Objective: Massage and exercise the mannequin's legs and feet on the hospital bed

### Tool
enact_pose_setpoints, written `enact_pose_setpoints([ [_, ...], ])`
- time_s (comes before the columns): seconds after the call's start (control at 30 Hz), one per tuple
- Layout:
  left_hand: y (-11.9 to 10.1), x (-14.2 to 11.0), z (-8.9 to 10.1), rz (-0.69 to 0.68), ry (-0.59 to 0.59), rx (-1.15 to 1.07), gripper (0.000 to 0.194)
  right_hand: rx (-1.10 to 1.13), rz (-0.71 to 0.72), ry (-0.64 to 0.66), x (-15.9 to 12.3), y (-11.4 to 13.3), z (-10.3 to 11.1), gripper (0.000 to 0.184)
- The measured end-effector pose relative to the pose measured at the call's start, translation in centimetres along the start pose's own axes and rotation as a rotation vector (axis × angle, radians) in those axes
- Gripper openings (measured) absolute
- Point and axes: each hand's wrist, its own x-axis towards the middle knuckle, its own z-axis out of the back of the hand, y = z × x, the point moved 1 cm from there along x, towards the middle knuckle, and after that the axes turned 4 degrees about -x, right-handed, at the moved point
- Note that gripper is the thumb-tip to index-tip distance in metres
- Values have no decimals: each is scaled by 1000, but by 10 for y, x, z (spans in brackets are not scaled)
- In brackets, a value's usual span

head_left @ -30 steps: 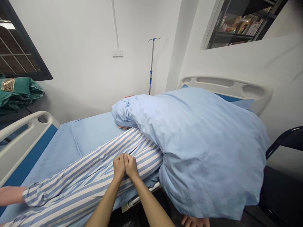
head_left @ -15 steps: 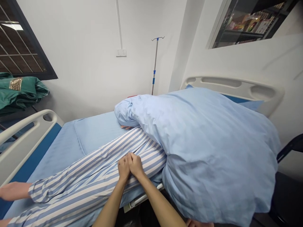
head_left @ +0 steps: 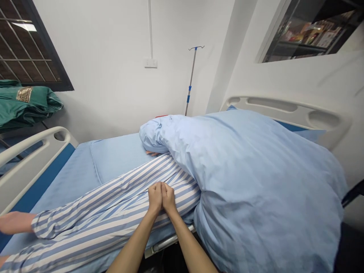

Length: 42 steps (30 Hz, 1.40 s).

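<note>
My left hand (head_left: 155, 197) and my right hand (head_left: 168, 197) are both closed into fists, side by side with their inner edges touching. I see nothing held in either one. They are over the upper leg of blue-and-white striped trousers (head_left: 113, 212), worn by a figure lying on the bed; whether they press on the cloth I cannot tell. A bare foot (head_left: 17, 222) sticks out of the farther trouser leg. A puffed-up blue quilt (head_left: 241, 170) hides the figure's upper body, and a few fingertips (head_left: 152, 153) show under its edge.
Light blue sheeting (head_left: 119, 151) covers the bed between the footboard (head_left: 57, 142) at left and the headboard (head_left: 287, 104) at right. Behind the bed stands an IV pole (head_left: 192, 77). Green folded fabric (head_left: 34, 100) lies at far left. A bed rail (head_left: 165, 242) runs below my wrists.
Both fists have turned more upright, with knuckles now level, and shifted slightly right in view. The camera view has moved a little. Figure and quilt look unchanged.
</note>
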Motion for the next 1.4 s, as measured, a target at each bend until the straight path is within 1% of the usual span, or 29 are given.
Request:
enact_pose_setpoints([
  [0.1, 0, -2, -7, -42, 9, -25, 37, 70, -27, -31, 1, -1, 3, 41],
  [0.27, 22, -7, -2, -54, -24, 115, 40, 59, -57, -52, 0, -4, 0, 41],
  [0.4, 26, -9, -1, -93, -37, 211, 42, 62, -66, 15, 3, -2, 3, 44],
  [0.53, 24, -9, -4, -99, -6, 289, 41, -87, -3, 111, 14, 0, 17, 43],
  [0.63, 24, -10, -4, -98, 4, 331, 42, -186, 57, 104, 19, -6, 27, 43],
  [0.77, 23, -10, -3, -80, 4, 335, 43, -238, 69, 49, 18, -18, 29, 43],
  [0.83, 19, -8, -7, -55, -10, 306, 43, -219, 59, 31, 17, -19, 29, 43],
  [0.97, 5, -2, -28, -1, -5, 109, 47, -112, 0, 14, 18, -18, 32, 45],
  [1.03, -1, -2, -39, 26, -6, 38, 49, -64, -34, -16, 19, -20, 35, 46],
  [1.1, -2, -3, -45, 22, 0, 40, 51, -21, -59, -40, 21, -22, 36, 45],
  [1.23, 7, -6, -45, -82, 46, 127, 55, 21, -90, -47, 23, -24, 35, 46],
  [1.33, 12, -6, -43, -78, 38, 161, 56, -16, -69, -24, 26, -19, 37, 46],
  [1.4, 13, -6, -44, -72, 46, 172, 57, -97, -32, 17, 29, -14, 42, 45],
])
